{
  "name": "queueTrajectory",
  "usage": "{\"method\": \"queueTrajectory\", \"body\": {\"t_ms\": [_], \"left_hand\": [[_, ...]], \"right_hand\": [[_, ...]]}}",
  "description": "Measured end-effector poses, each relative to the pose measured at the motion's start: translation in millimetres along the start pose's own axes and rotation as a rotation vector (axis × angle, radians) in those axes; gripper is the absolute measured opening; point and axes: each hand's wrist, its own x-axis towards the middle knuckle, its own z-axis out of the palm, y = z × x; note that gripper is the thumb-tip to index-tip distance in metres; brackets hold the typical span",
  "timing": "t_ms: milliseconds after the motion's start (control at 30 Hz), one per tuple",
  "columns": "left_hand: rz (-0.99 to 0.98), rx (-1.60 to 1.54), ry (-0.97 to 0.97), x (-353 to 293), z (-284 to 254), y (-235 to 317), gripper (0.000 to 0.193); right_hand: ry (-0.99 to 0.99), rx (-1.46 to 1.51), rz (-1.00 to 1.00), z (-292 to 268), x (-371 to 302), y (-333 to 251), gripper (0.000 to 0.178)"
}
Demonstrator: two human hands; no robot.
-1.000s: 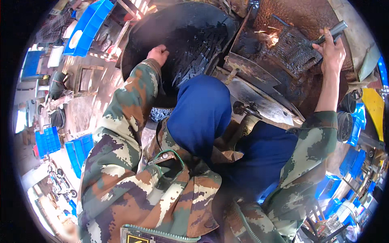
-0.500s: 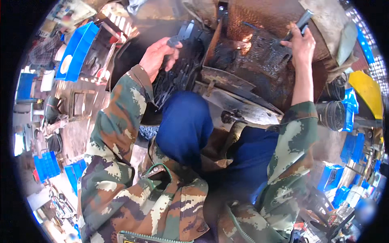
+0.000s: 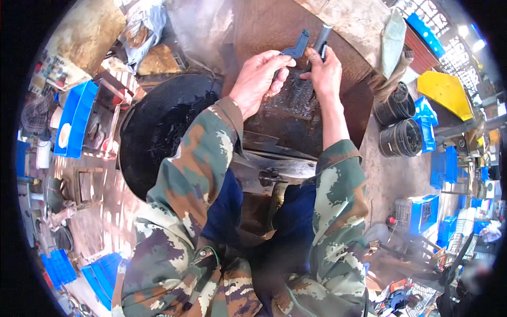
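My left hand (image 3: 259,80) is closed round a dark angled metal piece (image 3: 301,43), whose bent end sticks up past the fingertips. Just to its right, my right hand (image 3: 326,74) grips a tool with a grey cylindrical end (image 3: 325,35); its exact kind I cannot make out. The two hands are close together, and the metal piece comes near the tool. Below them lies a wet, dark work surface (image 3: 288,101) with a brown sheet behind it. At the left stands a black round tub (image 3: 132,153) with dark, shiny contents that are hard to tell apart.
Black ribbed buckets (image 3: 400,138) stand to the right, near blue crates (image 3: 424,211) and a yellow panel (image 3: 444,95). A long blue bin (image 3: 76,119) is at the left. A plastic bag (image 3: 149,29) lies at the far left of the bench.
My left hand has moved right from over the tub, bringing a dark metal piece. The right hand has come left with its tool, so both are now close together. The view has shifted.
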Motion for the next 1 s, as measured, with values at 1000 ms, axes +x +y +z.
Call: {"method": "queueTrajectory", "body": {"t_ms": [1000], "left_hand": [[-0.097, 0.026, 0.059, 35, -29, -41, 0.027]], "right_hand": [[-0.083, 0.093, -0.161, 1, 12, -8, 0.024]]}}
